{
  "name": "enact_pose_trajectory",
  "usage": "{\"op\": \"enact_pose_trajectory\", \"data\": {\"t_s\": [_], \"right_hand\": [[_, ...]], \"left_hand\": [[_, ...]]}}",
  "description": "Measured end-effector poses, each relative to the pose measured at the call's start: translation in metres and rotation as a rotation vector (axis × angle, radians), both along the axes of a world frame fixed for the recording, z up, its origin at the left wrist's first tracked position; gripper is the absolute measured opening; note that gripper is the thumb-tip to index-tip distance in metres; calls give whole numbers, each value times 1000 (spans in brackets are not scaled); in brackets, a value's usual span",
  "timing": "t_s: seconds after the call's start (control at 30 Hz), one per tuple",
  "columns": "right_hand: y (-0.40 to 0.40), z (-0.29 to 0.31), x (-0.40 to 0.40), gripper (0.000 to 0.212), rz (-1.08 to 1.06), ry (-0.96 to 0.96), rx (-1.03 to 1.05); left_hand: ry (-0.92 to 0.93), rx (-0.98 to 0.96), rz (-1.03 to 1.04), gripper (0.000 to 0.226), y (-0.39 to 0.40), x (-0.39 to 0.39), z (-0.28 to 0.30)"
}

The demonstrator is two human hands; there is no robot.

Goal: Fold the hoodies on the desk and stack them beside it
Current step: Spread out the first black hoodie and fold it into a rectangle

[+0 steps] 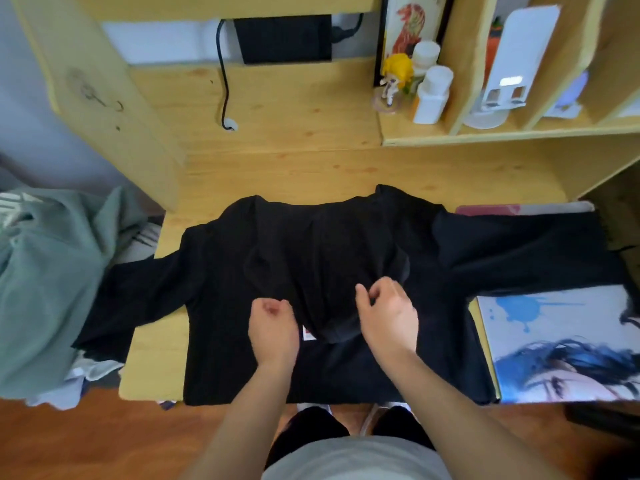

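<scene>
Across desk point(277, 133), black hoodie point(242, 271) spread flat, both hands above its hood point(325, 271).

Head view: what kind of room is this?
Likely a bedroom or dorm study nook: wooden desk with built-in shelves, a figurine, and a pile of clothes beside the black hoodie.

Black hoodie point(346, 244) lies spread flat on the wooden surface point(277, 161), hem toward the far side, hood point(325, 292) folded down over the body toward the near edge. Both sleeves extended sideways: left sleeve point(131, 299) hangs off the surface's left edge, right sleeve point(526, 251) lies across the right side. Small white-and-red tag point(308, 333) shows beside the hood. Grey-green hoodie point(52, 282) sits heaped, unfolded, left of the surface.
</scene>
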State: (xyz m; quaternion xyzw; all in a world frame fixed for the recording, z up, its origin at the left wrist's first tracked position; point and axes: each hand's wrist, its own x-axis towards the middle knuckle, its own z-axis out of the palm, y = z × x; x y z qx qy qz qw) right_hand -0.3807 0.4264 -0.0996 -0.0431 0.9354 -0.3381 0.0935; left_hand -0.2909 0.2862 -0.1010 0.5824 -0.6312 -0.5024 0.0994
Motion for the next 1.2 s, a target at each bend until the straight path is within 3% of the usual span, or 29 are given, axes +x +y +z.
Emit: {"op": "enact_pose_trajectory", "data": {"t_s": [0.07, 0.13, 0.2, 0.3, 0.37, 0.43, 0.53, 0.6, 0.67, 0.73, 0.8, 0.9, 1.0, 1.07, 1.2], "right_hand": [[-10, -3, -10, 32, -27, -172, 101], [-13, -12, -20, 43, -98, -362, 195], [-6, -23, -29, 42, -138, -468, 216], [6, -34, -34, 41, -259, -446, 95], [14, -34, -35, 42, -319, -339, 36], [19, -34, -38, 43, -206, -252, 138], [24, -35, -45, 27, -70, -203, 179], [28, -29, -54, 18, -283, -265, -131], [30, -16, -62, 14, -578, -512, -703], [34, -9, -64, 30, -729, -739, -1174], [34, -8, -60, 37, -767, -890, -1288], [33, -10, -53, 43, -749, -976, -1220], [33, -13, -62, 49, -702, -988, -1084], [29, -10, -73, 54, -622, -991, -948], [16, -6, -93, 34, -529, -999, -716]], "left_hand": [[-71, -356, -404, 3, -2, -4, 2], [-238, -479, -600, 30, -11, -15, -12], [-398, -351, -502, 45, -29, -21, -21], [-441, -209, -392, 40, -50, -17, -32], [-380, -211, -384, 30, -55, -16, -34], [-267, -117, -295, 30, -55, -15, -35], [67, 315, 23, 15, -60, -11, -23], [314, 597, 199, 12, -69, -5, -8], [581, 752, 368, 17, -80, 5, 2], [769, 871, 419, 28, -87, 13, 7], [775, 951, 405, 36, -87, 16, 8], [651, 949, 392, 42, -86, 15, 7], [466, 910, 376, 28, -89, 10, 2], [366, 881, 292, 42, -95, 2, 1], [287, 845, 208, 40, -109, -20, 5]]}}
